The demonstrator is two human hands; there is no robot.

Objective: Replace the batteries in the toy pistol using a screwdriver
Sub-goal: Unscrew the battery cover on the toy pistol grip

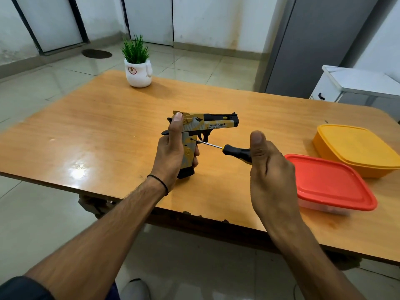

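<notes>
Grip of the left hand (pixel 173 156) wraps the handle of the toy pistol (pixel 207 125), thumb laid up along the rear of the slide, holding it upright with the barrel pointing right and the magazine base just above or touching the counter (pixel 97 126); which of the two cannot be told. Grip of the right hand (pixel 268 167) is clenched around the black handle of the screwdriver (pixel 229 149), thumb raised, and the thin metal shaft runs leftward until its tip meets a small hole in the side of the pistol's handle, just behind the trigger guard. A dark band (pixel 161 184) circles the left wrist.

Just beside the right hand, a container with a red lid (pixel 331 182) sits on the counter, partly hidden by that hand's back. Behind it and touching or nearly so lies a yellow lidded container (pixel 357 148). At the far edge, well apart from the hands, stands a white pot with a green plant (pixel 137 68). Beyond the counter to the right stands a white cabinet (pixel 350 83) on the tiled floor (pixel 32 87).
</notes>
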